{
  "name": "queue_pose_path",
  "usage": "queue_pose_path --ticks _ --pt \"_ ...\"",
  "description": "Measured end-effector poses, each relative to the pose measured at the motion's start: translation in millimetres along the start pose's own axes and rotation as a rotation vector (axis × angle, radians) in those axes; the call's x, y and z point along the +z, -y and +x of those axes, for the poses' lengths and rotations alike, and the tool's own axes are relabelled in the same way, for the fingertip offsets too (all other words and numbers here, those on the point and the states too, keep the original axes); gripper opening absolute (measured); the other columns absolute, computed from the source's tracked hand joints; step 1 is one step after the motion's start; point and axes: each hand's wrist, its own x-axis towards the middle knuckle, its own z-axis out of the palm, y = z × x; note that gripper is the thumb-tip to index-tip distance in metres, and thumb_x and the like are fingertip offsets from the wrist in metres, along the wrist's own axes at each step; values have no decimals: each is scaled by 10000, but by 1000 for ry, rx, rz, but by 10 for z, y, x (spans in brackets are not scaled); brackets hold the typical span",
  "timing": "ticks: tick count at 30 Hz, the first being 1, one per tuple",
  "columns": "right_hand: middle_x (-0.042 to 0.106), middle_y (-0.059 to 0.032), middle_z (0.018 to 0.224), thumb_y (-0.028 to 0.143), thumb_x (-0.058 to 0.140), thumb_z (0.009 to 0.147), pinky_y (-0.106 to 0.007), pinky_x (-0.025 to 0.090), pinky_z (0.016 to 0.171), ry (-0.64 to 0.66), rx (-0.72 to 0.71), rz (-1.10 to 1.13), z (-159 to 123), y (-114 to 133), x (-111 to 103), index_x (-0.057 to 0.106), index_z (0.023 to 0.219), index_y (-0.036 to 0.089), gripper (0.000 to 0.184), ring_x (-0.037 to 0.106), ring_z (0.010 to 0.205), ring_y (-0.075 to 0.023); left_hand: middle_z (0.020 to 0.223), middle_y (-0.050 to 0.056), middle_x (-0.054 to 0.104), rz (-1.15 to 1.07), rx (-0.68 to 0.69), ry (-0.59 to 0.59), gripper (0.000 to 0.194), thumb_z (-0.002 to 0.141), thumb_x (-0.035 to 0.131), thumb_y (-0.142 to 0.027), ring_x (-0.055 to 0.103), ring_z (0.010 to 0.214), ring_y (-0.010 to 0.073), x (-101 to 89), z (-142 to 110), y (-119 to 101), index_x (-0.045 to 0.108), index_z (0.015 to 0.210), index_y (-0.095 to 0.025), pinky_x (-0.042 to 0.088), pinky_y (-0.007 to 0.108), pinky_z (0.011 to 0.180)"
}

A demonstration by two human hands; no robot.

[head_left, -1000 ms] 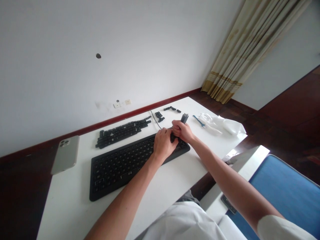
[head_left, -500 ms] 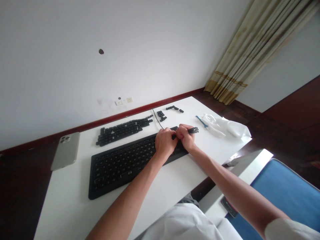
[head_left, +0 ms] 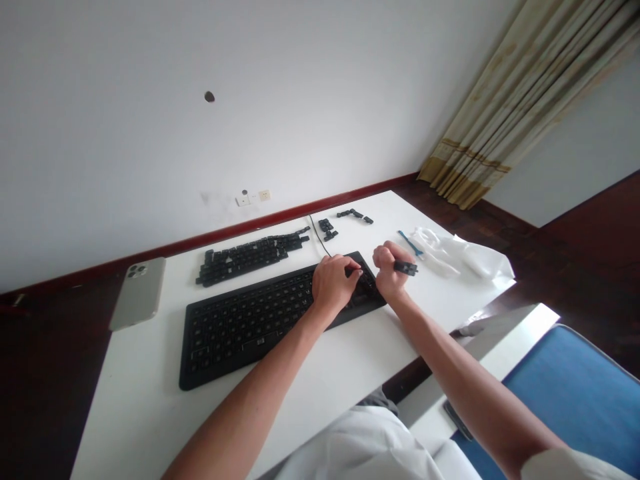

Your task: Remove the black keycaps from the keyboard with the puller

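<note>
Head view: left hand (head_left: 333, 283), fingertips close together, grip unclear, should steady the keyboard (head_left: 225, 330) gently; right hand (head_left: 387, 267) is clenched around a black tool (head_left: 406, 268).

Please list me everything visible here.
Keyboard: one, black, centre
Loose keycaps: many, black, behind keyboard
Smartphone: one, pale, left
Cable: one, dark, behind keyboard
Small tool: one, blue, right
Plastic bag: one, white, right
Table: one, white, centre
Seat: one, blue, right
Flat object: one, dark, by seat
Curtain: one, beige, right
Wall plates: two larger, pale, low
Wall: one, white, behind
Holes: two, dark, wall
Floor: one, brown, below
Handheld tool: one, black, right hand
Left hand: one, at keyboard
Right hand: one, gripping handheld tool
</note>
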Motion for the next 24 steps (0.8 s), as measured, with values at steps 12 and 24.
queue_pose_path --ticks 12,24 --pt "766 -59 990 359 790 870 -381 567 861 237 -471 -452 116 156 -43 779 893 268 95 707 911 -253 956 31 836 -581 -219 -136 104 925 750 -288 765 857 195 -144 173 138 824 949 -218 570 289 830" --pt "793 -55 1004 356 770 895 -397 570 898 287 -437 -458 90 107 8 766 909 266 92 739 924 -264 933 33 835 -591 -247 -139 154 919 747 -340 759 840 191 -143 203 194 826 938 -208 563 285 804"
